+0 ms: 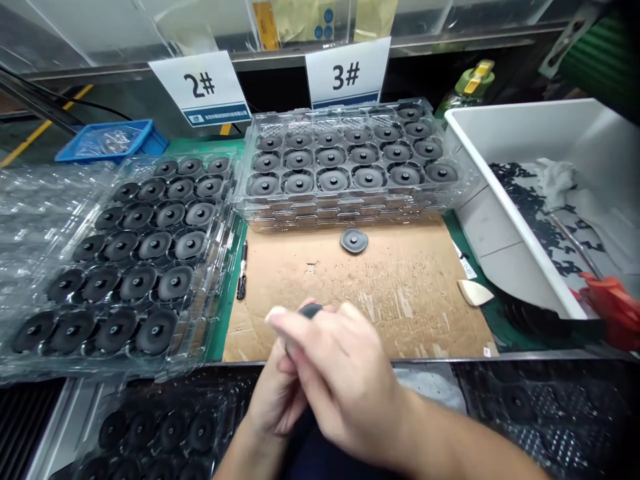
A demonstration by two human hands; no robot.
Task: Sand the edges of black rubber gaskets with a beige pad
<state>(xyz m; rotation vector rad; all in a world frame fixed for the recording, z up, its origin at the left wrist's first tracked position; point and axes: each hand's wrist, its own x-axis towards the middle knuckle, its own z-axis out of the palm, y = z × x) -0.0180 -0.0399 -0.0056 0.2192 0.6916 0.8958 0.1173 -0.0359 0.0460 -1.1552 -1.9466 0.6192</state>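
Observation:
My two hands meet over the near edge of the cardboard sheet (280, 273). Between them a dark rounded part (311, 310) shows only as a small sliver; the fingers hide the rest. My left hand (275, 397) is closed around it from below. From above, my right hand (350, 373) is closed over it, with the thumb stretched across the top. Further back on the cardboard lies a black disc with a small centre stud (354, 241). It sits apart from both hands.
Clear trays of black discs stand at left (137, 283) and back (333, 180). At right, a white bin (520, 267) holds small black pieces and a red-handled tool (607, 300). A marker (243, 270) and a pale wedge (475, 292) flank the cardboard. More trays sit below the table edge.

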